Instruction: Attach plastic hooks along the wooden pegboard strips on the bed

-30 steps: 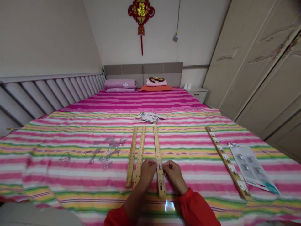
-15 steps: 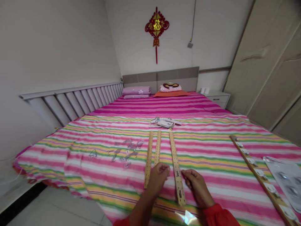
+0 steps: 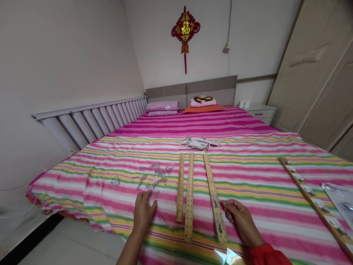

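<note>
My left hand (image 3: 145,211) reaches over the striped cloth, thumb and fingers apart, its fingertips beside a small clear packet (image 3: 154,194). More clear packets (image 3: 157,180) with small metal parts lie scattered just beyond it. To the right, my right hand (image 3: 242,222) is closed in a pinch at the right edge of a perforated wooden strip (image 3: 211,180). Whatever those fingertips hold, if anything, is too small to make out. Two small metal hooks (image 3: 216,203) sit on that strip near its close end. Two other perforated strips (image 3: 189,202) lie between my hands.
A wooden strip with several round white pieces (image 3: 318,203) lies at the right, next to a clear package (image 3: 338,198). Flat packages (image 3: 197,143) are piled beyond the strips. Folded bedding (image 3: 162,106) rests by the headboard; a padded rail (image 3: 91,117) borders the bed's left side.
My left hand has moved left from the middle strips to the packets, its fingers spreading. My right hand stays by the hooked strip. The view has shifted slightly.
</note>
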Demonstrator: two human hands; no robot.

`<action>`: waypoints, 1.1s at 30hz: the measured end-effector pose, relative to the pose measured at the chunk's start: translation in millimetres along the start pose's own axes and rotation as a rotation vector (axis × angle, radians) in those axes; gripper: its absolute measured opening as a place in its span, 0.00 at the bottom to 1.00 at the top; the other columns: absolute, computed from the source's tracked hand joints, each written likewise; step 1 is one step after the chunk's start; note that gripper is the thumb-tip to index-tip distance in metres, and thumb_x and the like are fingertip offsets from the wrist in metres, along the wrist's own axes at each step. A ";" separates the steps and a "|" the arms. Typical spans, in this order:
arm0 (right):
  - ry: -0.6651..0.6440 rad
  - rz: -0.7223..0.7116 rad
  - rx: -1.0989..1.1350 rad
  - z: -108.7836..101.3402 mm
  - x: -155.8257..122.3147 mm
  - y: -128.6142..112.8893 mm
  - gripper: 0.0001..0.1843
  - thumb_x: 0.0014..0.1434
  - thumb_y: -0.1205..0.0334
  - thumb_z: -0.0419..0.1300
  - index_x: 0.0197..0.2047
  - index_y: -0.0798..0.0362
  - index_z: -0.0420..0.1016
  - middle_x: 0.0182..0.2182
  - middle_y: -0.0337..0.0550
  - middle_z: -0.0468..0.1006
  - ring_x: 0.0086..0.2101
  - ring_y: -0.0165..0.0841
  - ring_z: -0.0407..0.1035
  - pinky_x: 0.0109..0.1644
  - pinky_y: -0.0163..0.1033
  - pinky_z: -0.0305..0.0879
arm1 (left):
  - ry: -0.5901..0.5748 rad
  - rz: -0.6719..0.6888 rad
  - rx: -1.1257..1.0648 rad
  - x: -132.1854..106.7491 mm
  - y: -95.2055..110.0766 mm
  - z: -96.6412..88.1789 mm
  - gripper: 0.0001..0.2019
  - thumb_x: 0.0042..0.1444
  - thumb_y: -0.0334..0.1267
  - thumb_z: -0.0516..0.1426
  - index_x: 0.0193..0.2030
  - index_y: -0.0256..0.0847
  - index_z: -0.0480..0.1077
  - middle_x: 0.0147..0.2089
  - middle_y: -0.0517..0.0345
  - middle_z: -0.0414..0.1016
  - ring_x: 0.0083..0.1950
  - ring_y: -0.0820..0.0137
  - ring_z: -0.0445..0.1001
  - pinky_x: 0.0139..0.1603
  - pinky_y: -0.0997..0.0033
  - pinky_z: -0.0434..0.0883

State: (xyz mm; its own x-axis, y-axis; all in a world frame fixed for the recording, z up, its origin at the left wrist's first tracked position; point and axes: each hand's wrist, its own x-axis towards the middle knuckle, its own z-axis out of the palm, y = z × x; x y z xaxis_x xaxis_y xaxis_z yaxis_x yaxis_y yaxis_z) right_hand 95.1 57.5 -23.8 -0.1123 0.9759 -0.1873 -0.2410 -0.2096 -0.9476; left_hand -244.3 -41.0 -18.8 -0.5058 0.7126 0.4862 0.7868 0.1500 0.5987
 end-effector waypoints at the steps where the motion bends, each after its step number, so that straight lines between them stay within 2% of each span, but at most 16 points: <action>1: 0.000 0.002 -0.007 -0.1 0.4 0.3 0.18 0.42 0.50 0.68 0.21 0.54 0.69 0.09 0.30 0.60 0.14 0.22 0.48 0.18 0.32 0.40 | -0.011 0.063 0.057 1.3 0.3 1.5 0.19 0.47 0.38 0.56 0.47 0.39 0.71 0.42 0.51 0.68 0.46 0.60 0.70 0.48 0.58 0.70; 6: 0.000 -0.007 -0.023 0.5 0.5 -0.1 0.20 0.39 0.48 0.69 0.21 0.54 0.68 0.09 0.29 0.59 0.14 0.22 0.49 0.18 0.32 0.40 | -0.066 0.244 0.260 12.6 3.6 8.7 0.19 0.46 0.33 0.56 0.48 0.37 0.71 0.41 0.51 0.67 0.44 0.62 0.69 0.46 0.61 0.70; 11: 0.004 -0.013 -0.031 1.1 -0.7 -0.6 0.20 0.40 0.47 0.68 0.21 0.54 0.68 0.09 0.29 0.59 0.14 0.22 0.49 0.19 0.32 0.40 | -0.117 0.332 0.328 20.8 6.1 5.6 0.10 0.47 0.34 0.56 0.38 0.38 0.74 0.37 0.52 0.69 0.38 0.64 0.70 0.39 0.66 0.69; 14: 0.002 -0.021 -0.030 0.9 -0.8 -0.2 0.20 0.40 0.47 0.68 0.21 0.54 0.68 0.09 0.29 0.60 0.14 0.22 0.48 0.19 0.32 0.40 | -0.112 0.346 0.361 20.0 10.4 0.2 0.08 0.48 0.36 0.57 0.35 0.40 0.75 0.37 0.51 0.71 0.38 0.63 0.70 0.40 0.63 0.67; 17: -0.009 -0.025 -0.019 -0.2 -0.5 0.4 0.19 0.41 0.48 0.68 0.22 0.54 0.68 0.10 0.29 0.60 0.14 0.22 0.49 0.19 0.32 0.40 | -0.050 0.263 0.269 17.9 17.4 -5.0 0.11 0.45 0.39 0.59 0.37 0.42 0.76 0.39 0.51 0.72 0.41 0.60 0.70 0.44 0.59 0.65; 20: -0.029 -0.026 -0.004 -1.5 0.1 1.3 0.19 0.41 0.49 0.68 0.22 0.54 0.68 0.10 0.29 0.60 0.14 0.22 0.49 0.20 0.32 0.40 | 0.005 -0.015 -0.078 17.6 32.3 -9.5 0.15 0.42 0.43 0.62 0.37 0.41 0.77 0.41 0.51 0.73 0.45 0.58 0.70 0.47 0.59 0.66; 24: -0.034 -0.032 0.022 -3.1 2.1 3.7 0.18 0.41 0.50 0.69 0.22 0.54 0.68 0.10 0.30 0.60 0.14 0.22 0.49 0.20 0.32 0.40 | -0.113 -0.477 -0.831 16.6 69.9 -12.9 0.15 0.46 0.47 0.60 0.37 0.41 0.77 0.43 0.53 0.76 0.49 0.63 0.71 0.48 0.66 0.68; 27: -0.039 -0.045 0.069 -4.7 3.0 3.3 0.18 0.42 0.51 0.69 0.21 0.55 0.68 0.10 0.30 0.61 0.14 0.21 0.49 0.19 0.32 0.40 | -0.177 -0.719 -1.318 10.5 103.4 -12.2 0.12 0.47 0.43 0.60 0.36 0.41 0.76 0.40 0.55 0.78 0.41 0.70 0.74 0.42 0.72 0.71; 30: -0.025 -0.045 0.111 -5.7 -0.2 -3.7 0.19 0.41 0.50 0.69 0.20 0.55 0.68 0.11 0.30 0.61 0.14 0.21 0.48 0.18 0.32 0.40 | -0.346 -0.826 -1.565 0.1 130.8 -8.7 0.11 0.48 0.41 0.60 0.36 0.37 0.76 0.35 0.54 0.79 0.34 0.73 0.75 0.37 0.75 0.72; 33: -0.013 -0.059 0.106 -2.0 -11.3 -17.0 0.20 0.42 0.48 0.68 0.19 0.54 0.67 0.10 0.29 0.59 0.13 0.21 0.47 0.18 0.31 0.39 | -0.507 -0.801 -1.649 -9.9 150.3 -2.0 0.13 0.50 0.43 0.60 0.37 0.36 0.76 0.36 0.53 0.78 0.36 0.73 0.75 0.39 0.76 0.73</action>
State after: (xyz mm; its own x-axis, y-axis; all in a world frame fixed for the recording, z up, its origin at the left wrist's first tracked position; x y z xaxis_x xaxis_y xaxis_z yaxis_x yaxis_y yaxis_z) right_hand 102.4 50.1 -6.0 -0.1071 0.9859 -0.1284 -0.3479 -0.1582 -0.9241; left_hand -121.7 -26.9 67.7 -0.1512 0.9685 -0.1976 -0.7753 0.0078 0.6316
